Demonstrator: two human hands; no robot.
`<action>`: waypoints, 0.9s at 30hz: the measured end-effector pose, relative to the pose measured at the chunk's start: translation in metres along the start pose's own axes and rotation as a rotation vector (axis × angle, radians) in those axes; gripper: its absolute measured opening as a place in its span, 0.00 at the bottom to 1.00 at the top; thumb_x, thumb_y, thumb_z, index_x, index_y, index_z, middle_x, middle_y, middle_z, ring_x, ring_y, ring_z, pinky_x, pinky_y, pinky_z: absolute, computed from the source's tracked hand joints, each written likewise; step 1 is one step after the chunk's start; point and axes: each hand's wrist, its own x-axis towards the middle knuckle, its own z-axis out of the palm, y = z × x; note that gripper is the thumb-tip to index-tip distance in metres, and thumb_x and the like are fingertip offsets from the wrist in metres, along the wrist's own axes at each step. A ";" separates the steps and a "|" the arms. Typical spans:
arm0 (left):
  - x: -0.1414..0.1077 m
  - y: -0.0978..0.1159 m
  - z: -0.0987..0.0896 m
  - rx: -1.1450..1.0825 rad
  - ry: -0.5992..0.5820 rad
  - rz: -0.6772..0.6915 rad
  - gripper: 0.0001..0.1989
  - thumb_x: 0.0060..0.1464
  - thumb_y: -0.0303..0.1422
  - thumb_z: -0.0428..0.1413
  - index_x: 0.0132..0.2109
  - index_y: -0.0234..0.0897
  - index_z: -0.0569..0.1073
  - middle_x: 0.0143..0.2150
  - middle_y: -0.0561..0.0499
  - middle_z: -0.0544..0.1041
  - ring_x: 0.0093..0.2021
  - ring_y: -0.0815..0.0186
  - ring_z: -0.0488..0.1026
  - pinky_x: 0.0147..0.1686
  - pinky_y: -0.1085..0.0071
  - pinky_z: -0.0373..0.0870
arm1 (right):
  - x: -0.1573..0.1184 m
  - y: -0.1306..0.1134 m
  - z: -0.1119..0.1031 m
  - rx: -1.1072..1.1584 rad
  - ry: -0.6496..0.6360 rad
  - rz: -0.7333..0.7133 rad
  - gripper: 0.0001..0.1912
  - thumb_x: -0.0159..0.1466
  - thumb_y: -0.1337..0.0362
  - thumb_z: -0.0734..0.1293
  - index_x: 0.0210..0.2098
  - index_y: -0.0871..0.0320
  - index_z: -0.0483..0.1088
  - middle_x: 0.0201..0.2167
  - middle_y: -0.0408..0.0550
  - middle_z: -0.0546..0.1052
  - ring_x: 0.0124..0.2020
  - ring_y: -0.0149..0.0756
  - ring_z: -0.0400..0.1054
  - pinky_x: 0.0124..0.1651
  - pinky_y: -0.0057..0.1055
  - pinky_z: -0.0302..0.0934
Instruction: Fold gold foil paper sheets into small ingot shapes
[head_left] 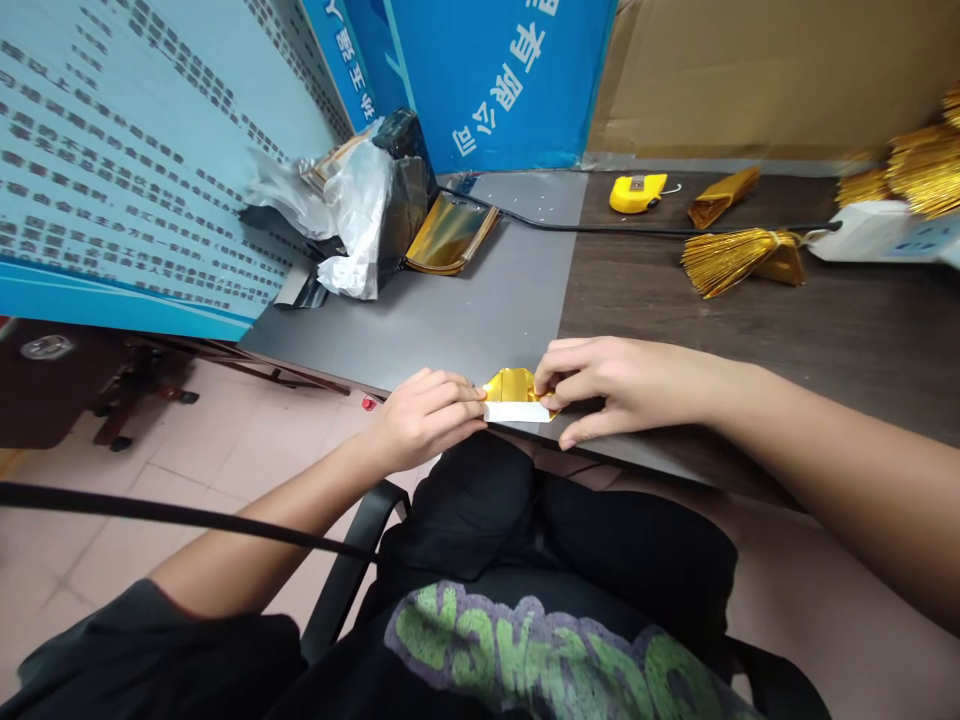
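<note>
The left forearm [262, 525] is bare below a short sleeve and slants up from the lower left to a nearly straight wrist. The left hand [435, 415] is turned back upward, its fingers close together, gently bent and pointing right. From the right edge, the bare right forearm [832, 450] angles up and inward. The right hand [600, 385] faces it, back up and knuckles bent, several fingers curled toward the left hand while the lowest digit extends apart from them. The hands are near each other, not touching.
</note>
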 end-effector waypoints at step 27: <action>0.010 0.029 0.006 -0.061 0.068 -0.494 0.06 0.64 0.34 0.57 0.38 0.38 0.77 0.36 0.51 0.77 0.38 0.67 0.68 0.42 0.66 0.66 | 0.004 -0.006 0.005 0.002 0.118 0.152 0.13 0.70 0.60 0.65 0.32 0.58 0.76 0.37 0.51 0.78 0.39 0.38 0.70 0.44 0.35 0.65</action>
